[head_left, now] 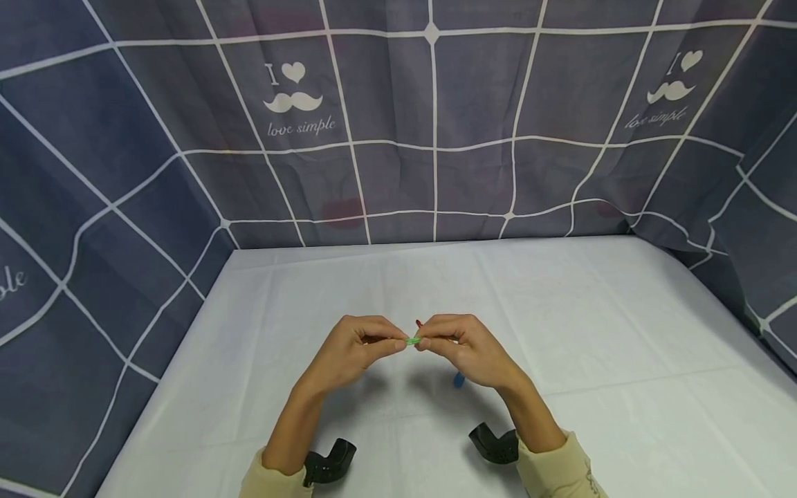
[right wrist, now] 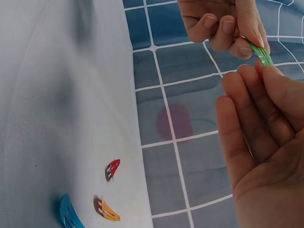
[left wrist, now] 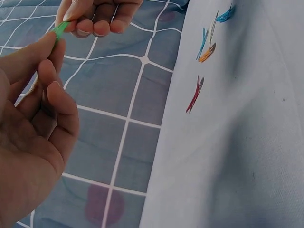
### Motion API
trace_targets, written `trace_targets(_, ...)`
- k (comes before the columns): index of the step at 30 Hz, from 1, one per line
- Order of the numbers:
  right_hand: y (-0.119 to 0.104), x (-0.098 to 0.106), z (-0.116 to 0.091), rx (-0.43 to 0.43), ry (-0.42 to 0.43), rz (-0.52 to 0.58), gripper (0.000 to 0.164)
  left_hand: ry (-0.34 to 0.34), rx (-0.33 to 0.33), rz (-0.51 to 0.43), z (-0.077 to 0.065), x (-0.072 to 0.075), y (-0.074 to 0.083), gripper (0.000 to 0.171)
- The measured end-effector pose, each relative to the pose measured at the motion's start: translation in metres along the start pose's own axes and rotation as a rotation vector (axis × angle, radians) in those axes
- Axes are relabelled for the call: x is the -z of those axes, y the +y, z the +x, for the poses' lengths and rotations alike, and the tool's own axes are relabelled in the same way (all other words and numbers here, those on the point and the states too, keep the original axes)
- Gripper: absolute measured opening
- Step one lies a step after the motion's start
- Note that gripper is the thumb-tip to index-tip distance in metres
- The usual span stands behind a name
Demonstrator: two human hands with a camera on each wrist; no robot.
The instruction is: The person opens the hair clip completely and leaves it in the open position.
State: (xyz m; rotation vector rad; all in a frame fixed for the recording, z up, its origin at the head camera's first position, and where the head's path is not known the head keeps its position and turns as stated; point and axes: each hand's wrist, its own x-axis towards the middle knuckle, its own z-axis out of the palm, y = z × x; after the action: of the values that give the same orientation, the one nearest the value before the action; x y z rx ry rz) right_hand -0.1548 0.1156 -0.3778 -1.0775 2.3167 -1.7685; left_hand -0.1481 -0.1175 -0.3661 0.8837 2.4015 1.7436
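A small green snap hair clip (head_left: 413,340) is held in the air between both hands. My left hand (head_left: 351,349) pinches one end of it with thumb and forefinger. The other end sits between the thumb and fingers of my right hand (head_left: 470,346). In the right wrist view the green clip (right wrist: 262,54) shows slots along its body, its ends hidden by fingertips. Below on the table lie a red hair clip (right wrist: 114,167), an orange one (right wrist: 110,211) and a blue one (right wrist: 69,211), apart from both hands.
A white cloth (head_left: 623,332) covers the table. Dark grid-patterned curtains (head_left: 392,90) stand at the back and both sides. Black curved pieces (head_left: 333,462) stick out by each wrist, near the beige sleeves (head_left: 554,470).
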Motion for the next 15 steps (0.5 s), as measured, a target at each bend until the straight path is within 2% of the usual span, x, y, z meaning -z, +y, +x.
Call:
trace_targets(3, -0.0006, -0.0003, 0.0001, -0.015, 0.004, 0.015, 0.014, 0.008, 0.017, -0.01, 0.0002, -0.0004, 0.0003, 0.008)
trace_targets(9, -0.0009, -0.0004, -0.0007, -0.059, 0.007, 0.047, 0.014, 0.056, 0.095, 0.015, 0.0011, -0.0025, 0.0011, 0.008)
trace_targets(15, -0.0025, -0.0018, -0.0005, -0.129, 0.003, 0.023, 0.019, 0.108, 0.145, 0.042, 0.0006, -0.0024, -0.0018, 0.01)
